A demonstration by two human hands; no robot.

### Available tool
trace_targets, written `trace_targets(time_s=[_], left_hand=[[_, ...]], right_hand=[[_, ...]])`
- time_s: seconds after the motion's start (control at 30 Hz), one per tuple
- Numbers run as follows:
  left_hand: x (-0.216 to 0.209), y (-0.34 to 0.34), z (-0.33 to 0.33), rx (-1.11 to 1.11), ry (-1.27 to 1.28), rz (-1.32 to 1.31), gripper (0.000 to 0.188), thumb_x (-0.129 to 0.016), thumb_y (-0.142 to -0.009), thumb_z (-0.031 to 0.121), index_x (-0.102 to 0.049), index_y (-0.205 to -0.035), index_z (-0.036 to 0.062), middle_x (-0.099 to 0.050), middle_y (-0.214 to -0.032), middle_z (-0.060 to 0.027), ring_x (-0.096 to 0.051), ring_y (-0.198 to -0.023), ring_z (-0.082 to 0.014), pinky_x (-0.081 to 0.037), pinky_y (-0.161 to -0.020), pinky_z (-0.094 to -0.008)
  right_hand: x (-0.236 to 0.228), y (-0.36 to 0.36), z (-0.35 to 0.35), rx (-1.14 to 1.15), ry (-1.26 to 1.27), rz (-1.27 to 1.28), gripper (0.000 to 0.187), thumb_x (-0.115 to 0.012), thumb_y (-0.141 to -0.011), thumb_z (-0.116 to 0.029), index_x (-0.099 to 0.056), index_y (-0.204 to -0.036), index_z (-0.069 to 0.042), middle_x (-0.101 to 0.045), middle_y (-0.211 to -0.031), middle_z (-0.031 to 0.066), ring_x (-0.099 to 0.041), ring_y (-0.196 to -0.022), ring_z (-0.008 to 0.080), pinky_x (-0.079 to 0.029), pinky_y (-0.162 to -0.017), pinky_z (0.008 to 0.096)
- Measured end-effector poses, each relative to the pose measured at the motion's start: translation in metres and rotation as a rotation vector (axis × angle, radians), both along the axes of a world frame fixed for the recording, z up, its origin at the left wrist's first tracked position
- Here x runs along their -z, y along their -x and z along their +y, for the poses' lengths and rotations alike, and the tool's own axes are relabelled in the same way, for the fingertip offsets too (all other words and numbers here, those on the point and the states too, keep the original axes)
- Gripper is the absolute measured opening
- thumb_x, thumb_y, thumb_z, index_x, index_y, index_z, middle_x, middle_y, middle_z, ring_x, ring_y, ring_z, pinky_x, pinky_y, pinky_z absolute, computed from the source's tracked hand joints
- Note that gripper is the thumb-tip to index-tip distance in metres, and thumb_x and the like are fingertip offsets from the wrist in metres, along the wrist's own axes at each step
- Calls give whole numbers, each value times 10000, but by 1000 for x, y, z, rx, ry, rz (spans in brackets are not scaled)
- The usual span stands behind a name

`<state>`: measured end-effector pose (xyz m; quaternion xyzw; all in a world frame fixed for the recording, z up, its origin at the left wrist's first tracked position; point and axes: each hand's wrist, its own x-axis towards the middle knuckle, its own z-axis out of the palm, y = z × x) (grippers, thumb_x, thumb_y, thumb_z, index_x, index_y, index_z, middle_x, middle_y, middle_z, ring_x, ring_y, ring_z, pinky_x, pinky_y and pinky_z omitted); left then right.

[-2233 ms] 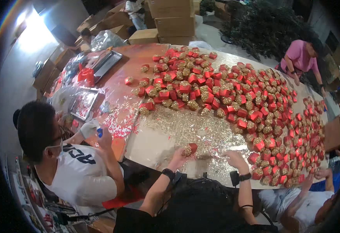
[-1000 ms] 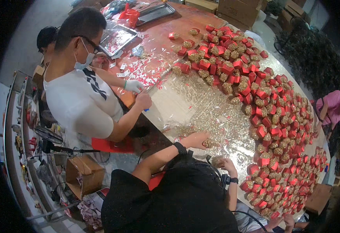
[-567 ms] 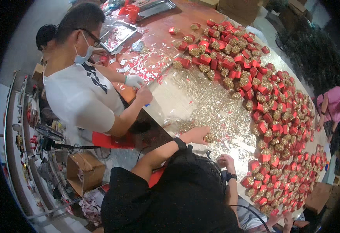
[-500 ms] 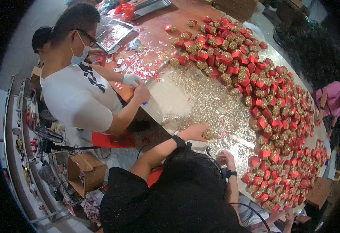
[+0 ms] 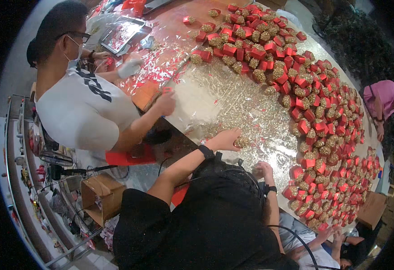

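So the person's wearing a plain black top [image 5: 197,225], and its short, loose sleeve [image 5: 145,207] is ending around the left elbow. A wide black band [image 5: 206,152] is wrapping the wrist behind the left hand [image 5: 225,140], and another dark band [image 5: 271,189], kinda chunky, is sitting behind the right hand [image 5: 264,171]. Both hands are going bare. A black cable [image 5: 303,244] is curving out by the right arm, with thinner dark cords [image 5: 246,179] showing up near the head.

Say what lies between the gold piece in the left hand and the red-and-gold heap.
From the gold piece to the heap, the head view shows loose gold flakes on the tabletop.
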<state>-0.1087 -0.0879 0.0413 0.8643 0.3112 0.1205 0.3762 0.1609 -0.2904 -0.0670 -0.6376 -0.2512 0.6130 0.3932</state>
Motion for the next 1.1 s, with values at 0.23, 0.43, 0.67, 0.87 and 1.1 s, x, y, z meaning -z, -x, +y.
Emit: trace_targets(time_s=[0.23,0.43,0.67,0.87,1.1], left_hand=[[6,11,2,-60,-76,43,565,-781,-678,375,-500,-1007,10,-524,-996,-200,-525,-982,-384,-438,-814,-467],[4,52,50,-515,-271,375,551,-788,-632,470,-640,-922,26,-520,-1171,-229,-464,-1111,-386,-390,-945,-486],[38,94,154,-827,-116,490,660,-720,-667,606,-684,-1106,114,-482,-1318,-239,-407,-1244,-380,-350,-1018,-474],[78,68,154,-862,205,158,571,-675,-769,536,-644,-1101,73,-594,-1154,-210,-565,-1035,-348,-466,-857,-441],[64,5,106,-705,1306,-674,358,-626,-857,410,-614,-972,71,-607,-804,-85,-569,-752,-263,-502,-742,-414]], right_hand=[[3,3,2,23,51,-44,268,-482,-984,-215,-599,-1069,11,-676,-838,85,-656,-693,161,-535,-610,280],[9,4,3,53,110,-24,277,-436,-1004,-207,-590,-1081,11,-672,-829,107,-656,-688,166,-544,-606,283],[-8,6,4,0,188,-79,289,-453,-984,-232,-620,-1063,-10,-690,-822,104,-663,-661,170,-523,-559,272],[-21,4,9,-24,246,-26,276,-417,-995,-184,-596,-1093,2,-692,-839,101,-669,-636,182,-527,-546,287],[-51,5,55,-169,122,-210,268,-487,-952,-229,-636,-963,-6,-669,-828,80,-653,-736,153,-520,-635,298]])
